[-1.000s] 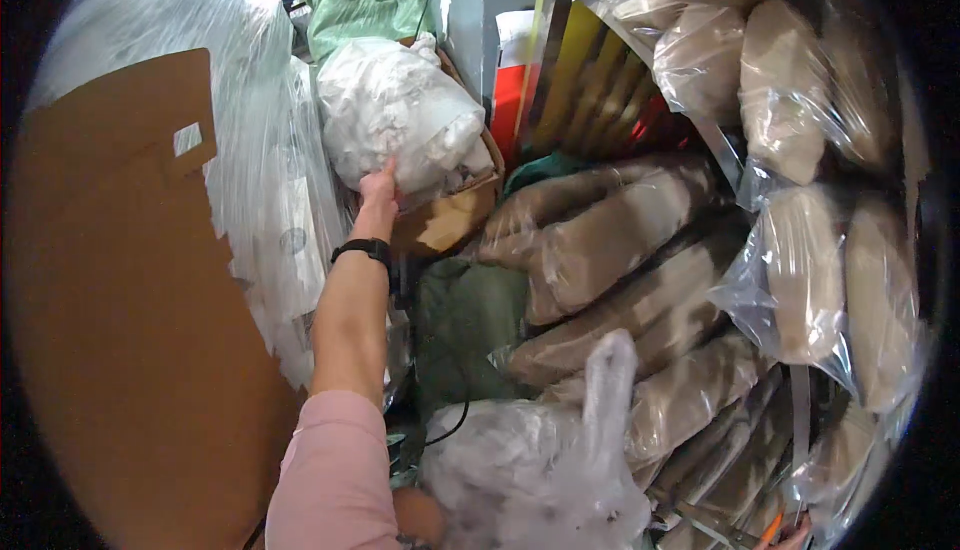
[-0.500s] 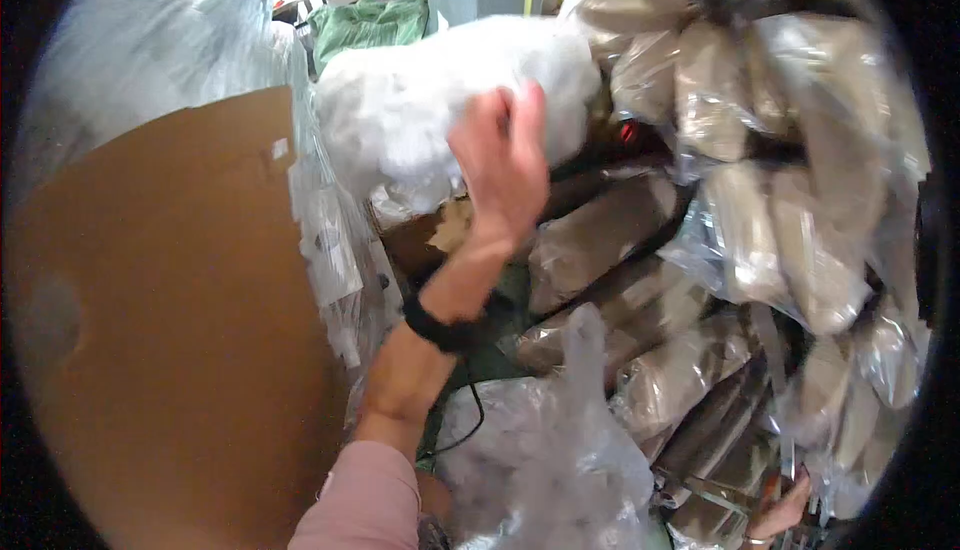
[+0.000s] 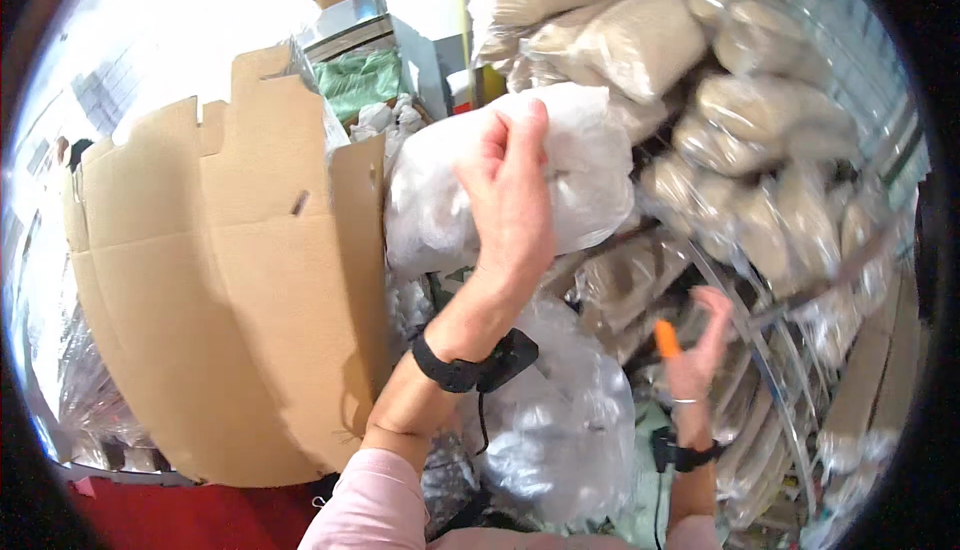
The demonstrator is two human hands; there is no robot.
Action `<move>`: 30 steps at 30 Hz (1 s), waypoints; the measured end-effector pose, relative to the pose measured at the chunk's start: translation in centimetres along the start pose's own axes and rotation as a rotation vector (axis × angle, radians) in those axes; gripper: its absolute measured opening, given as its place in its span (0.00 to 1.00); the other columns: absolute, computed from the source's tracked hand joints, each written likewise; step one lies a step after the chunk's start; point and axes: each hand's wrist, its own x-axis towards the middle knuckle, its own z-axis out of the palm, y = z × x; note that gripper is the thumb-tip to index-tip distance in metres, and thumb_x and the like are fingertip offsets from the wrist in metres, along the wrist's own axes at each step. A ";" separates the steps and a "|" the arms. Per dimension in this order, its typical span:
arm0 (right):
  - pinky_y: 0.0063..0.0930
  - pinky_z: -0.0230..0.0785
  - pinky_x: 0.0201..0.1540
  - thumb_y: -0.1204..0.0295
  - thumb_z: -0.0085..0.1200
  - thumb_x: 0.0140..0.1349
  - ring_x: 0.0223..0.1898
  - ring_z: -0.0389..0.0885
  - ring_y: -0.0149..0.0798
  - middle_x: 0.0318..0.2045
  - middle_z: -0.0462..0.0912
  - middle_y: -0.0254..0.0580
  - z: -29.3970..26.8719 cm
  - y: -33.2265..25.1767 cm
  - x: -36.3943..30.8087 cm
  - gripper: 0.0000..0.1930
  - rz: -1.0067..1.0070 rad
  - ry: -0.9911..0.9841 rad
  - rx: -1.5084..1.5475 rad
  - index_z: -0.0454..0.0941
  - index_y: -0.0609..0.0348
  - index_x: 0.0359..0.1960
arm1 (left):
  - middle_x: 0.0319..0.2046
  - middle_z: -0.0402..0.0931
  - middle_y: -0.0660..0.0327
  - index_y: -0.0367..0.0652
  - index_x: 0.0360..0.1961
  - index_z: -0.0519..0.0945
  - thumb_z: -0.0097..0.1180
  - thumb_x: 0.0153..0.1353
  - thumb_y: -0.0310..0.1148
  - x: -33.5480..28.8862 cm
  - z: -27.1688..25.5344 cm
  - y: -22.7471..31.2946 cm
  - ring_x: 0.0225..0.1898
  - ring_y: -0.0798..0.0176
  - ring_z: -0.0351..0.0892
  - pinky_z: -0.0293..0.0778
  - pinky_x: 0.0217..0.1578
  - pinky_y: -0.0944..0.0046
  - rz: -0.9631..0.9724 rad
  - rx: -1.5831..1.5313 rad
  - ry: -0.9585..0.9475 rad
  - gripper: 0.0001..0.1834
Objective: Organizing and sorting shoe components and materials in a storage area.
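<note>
My left hand [image 3: 508, 175] is closed on the top of a bulky white translucent plastic bag [image 3: 585, 175], fingers and thumb pinching its film. The bag's contents look white and soft; I cannot make out what they are. Below it, near my left forearm, sits another clear, puffy plastic bag [image 3: 565, 415]. To the right, my right hand [image 3: 695, 355] is raised with its fingers apart, slightly blurred, over wrapped brown bundles [image 3: 632, 275]. Something orange [image 3: 667, 339] covers or lies along its thumb; which one I cannot tell.
A large cardboard sheet [image 3: 240, 280] stands at the left, over something red [image 3: 200, 515]. Plastic-wrapped beige bundles [image 3: 640, 40] are piled at the right and back. Metal bars [image 3: 770, 360] cross the right side. Green sacking [image 3: 357, 83] lies at the far left.
My view has shifted, showing more of the cardboard and the pile. My right hand has come up and left from the lower right corner. My left hand stays at the white bag.
</note>
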 end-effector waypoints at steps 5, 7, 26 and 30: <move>0.37 0.54 0.59 0.67 0.67 0.41 0.57 0.60 0.41 0.53 0.64 0.42 2.8 -3.0 -5.1 0.44 0.077 0.029 0.617 0.55 0.60 0.60 | 0.16 0.63 0.72 0.42 0.17 0.70 0.52 0.58 0.37 -7.7 6.5 8.0 0.21 0.77 0.57 0.56 0.21 0.73 -0.077 -0.143 -0.413 0.15; 0.35 0.56 0.57 0.67 0.64 0.45 0.56 0.61 0.40 0.55 0.62 0.42 0.8 -2.3 -6.5 0.42 0.117 0.129 0.798 0.52 0.60 0.61 | 0.17 0.63 0.72 0.43 0.18 0.70 0.52 0.57 0.37 -10.5 7.2 8.5 0.21 0.77 0.57 0.56 0.21 0.73 -0.143 -0.149 -0.443 0.15; 0.21 0.49 0.23 0.77 0.50 0.58 0.21 0.54 0.25 0.18 0.57 0.25 -16.0 0.4 -19.7 0.04 0.404 0.408 0.071 0.70 0.66 0.31 | 0.31 0.78 0.57 0.46 0.32 0.81 0.65 0.33 0.54 -9.3 -10.8 8.9 0.40 0.54 0.77 0.72 0.42 0.55 -0.019 2.006 -1.624 0.27; 0.22 0.43 0.21 0.79 0.48 0.57 0.21 0.49 0.24 0.18 0.52 0.24 -18.3 3.3 -22.9 0.09 0.453 0.318 0.137 0.62 0.61 0.23 | 0.27 0.78 0.59 0.45 0.29 0.81 0.64 0.36 0.49 -8.6 -8.2 15.5 0.34 0.53 0.78 0.74 0.32 0.57 0.490 1.771 -1.382 0.21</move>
